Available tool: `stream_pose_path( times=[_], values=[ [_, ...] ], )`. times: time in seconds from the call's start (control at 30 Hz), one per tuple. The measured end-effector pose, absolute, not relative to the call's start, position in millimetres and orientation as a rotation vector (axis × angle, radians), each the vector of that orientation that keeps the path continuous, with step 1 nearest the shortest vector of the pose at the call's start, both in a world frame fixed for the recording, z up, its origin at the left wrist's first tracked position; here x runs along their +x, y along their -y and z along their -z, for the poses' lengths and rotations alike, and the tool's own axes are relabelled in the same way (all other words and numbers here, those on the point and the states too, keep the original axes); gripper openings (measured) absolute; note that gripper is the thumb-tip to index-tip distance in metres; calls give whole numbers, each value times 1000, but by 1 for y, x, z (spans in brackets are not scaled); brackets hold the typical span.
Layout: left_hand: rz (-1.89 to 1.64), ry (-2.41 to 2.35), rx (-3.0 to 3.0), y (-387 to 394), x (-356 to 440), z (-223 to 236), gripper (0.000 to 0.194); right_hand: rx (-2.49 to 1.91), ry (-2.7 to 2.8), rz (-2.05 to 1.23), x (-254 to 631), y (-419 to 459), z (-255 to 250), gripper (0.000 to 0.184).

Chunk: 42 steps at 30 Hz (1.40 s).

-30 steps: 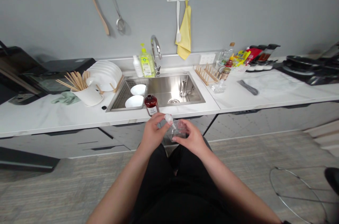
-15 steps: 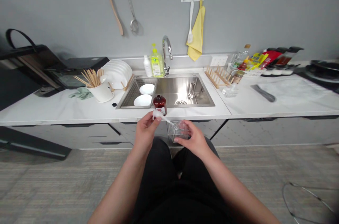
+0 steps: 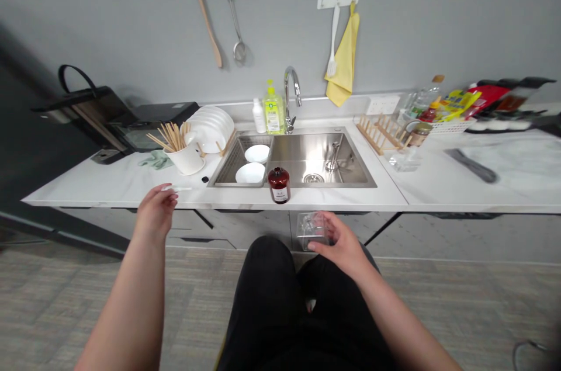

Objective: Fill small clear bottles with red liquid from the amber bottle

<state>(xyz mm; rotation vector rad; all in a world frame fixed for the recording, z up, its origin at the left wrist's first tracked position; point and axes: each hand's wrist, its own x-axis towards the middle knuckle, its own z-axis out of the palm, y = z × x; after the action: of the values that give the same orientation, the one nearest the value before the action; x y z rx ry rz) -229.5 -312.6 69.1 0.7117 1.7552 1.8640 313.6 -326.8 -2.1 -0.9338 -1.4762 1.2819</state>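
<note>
My left hand (image 3: 155, 210) is off to the left over the counter's front edge, its fingers pinched on a small white piece with a thin stem (image 3: 177, 189); its exact kind is too small to make out. My right hand (image 3: 339, 242) holds a clear square container (image 3: 312, 229) by its right side, thumb in front and fingers behind, just before the counter edge. Some clear shape shows inside the container. A brown bottle (image 3: 279, 186) with a pale label and an uncapped neck stands upright at the sink's front rim, between my hands.
The steel sink (image 3: 367, 181) has two white bowls (image 3: 250, 172) in its left rack. Left of it are a white cup of chopsticks (image 3: 187, 159), plates (image 3: 221, 120) and a green cloth (image 3: 156, 159). Rightward are a wooden rack (image 3: 380, 132), another clear container (image 3: 405, 159) and a grey strip (image 3: 471, 165).
My left hand has drawn the white piece's stem away from the clear container and carried it far left. My right hand keeps hold of the container. The view has swung left.
</note>
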Motion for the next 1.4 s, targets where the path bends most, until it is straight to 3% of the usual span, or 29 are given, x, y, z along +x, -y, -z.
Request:
stream_pose_path(
  times=[0.2, 0.53, 0.93, 1.4],
  values=[
    [-1776, -2136, 693, 291, -259, -28, 35, -941, 1448, -1301, 321, 326, 6, 82],
    [-1241, -2719, 907, 251, -255, -7, 37, -968, 1424, -1269, 336, 322, 3, 80],
    [-1071, -2775, 1058, 244, -245, 1, 43, -982, 1395, -1288, 347, 318, 6, 83],
    [-1220, -2726, 1106, 254, -233, -7, 46, -1020, 1380, -1200, 353, 299, 3, 87]
  ],
)
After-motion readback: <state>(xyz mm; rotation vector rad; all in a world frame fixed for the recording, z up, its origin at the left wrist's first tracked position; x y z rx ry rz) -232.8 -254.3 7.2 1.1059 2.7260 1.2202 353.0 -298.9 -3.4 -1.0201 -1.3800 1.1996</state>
